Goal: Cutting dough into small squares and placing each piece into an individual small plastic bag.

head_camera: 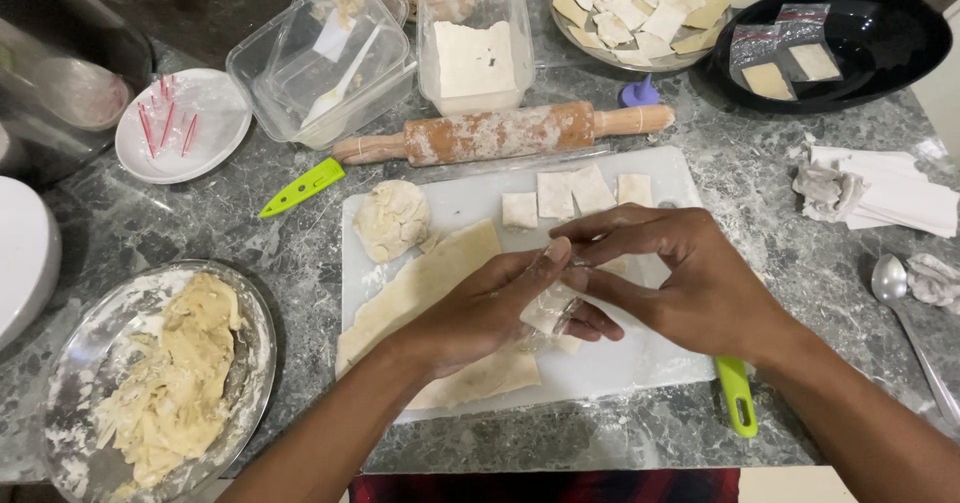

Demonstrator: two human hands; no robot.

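Dough everywhere on this grey marbled counter (250, 253), seen from the head camera. A white cutting board (640, 363) sits at the middle, dusted with flour, and over it both hands meet. The left hand (480, 313) cups a small pale dough piece (548, 310) (soft, slightly translucent at the edge), thumb stretched up along it. The right hand (700, 283) arches over from the other side, fingers curled, fingertips pinching the same piece; both hands are closed on it together.

Under the wrists lies a rolled dough sheet (420, 288), flat and angular. A rough dough ball (392, 218) rests near the board's far left corner, and small cut squares (570, 195) line the far edge. Beyond that edge lies a floury wooden rolling pin (505, 135). At the counter's near left corner, a glass bowl (255, 333) holds shaggy dough scraps. A green handle (738, 395) pokes out at the board's near right corner, under the right wrist.
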